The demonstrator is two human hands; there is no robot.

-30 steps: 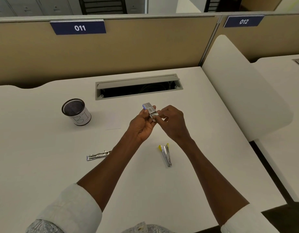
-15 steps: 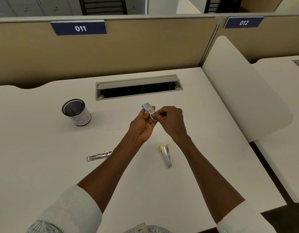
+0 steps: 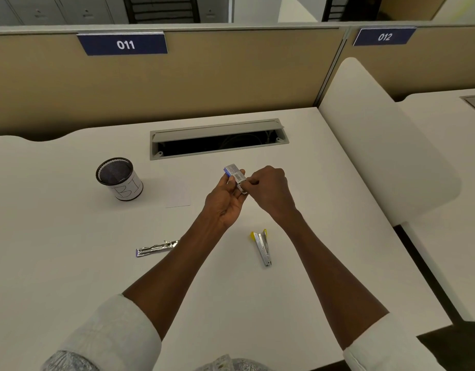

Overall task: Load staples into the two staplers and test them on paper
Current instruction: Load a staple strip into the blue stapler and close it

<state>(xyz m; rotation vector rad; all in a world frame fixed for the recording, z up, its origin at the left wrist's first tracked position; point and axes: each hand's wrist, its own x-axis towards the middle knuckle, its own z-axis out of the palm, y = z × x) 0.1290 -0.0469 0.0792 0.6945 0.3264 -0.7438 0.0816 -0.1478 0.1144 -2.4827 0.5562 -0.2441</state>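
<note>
My left hand (image 3: 225, 202) holds a small blue and white staple box (image 3: 234, 173) above the middle of the white desk. My right hand (image 3: 269, 190) pinches at the near end of the box, fingers closed on it. A silver stapler with yellow ends (image 3: 262, 246) lies on the desk just below my hands. A second silver stapler (image 3: 156, 248) lies flat to the left, partly hidden by my left forearm. A small white sheet of paper (image 3: 178, 198) rests on the desk left of my hands.
A black mesh pen cup with a white label (image 3: 120, 179) stands at the left. An open cable tray slot (image 3: 217, 139) sits at the back of the desk (image 3: 70, 263). A tan partition rises behind; a white divider panel (image 3: 378, 145) stands to the right.
My right hand's fingers have curled tighter against the near end of the staple box. Both hands stay at the same spot and the staplers have not moved.
</note>
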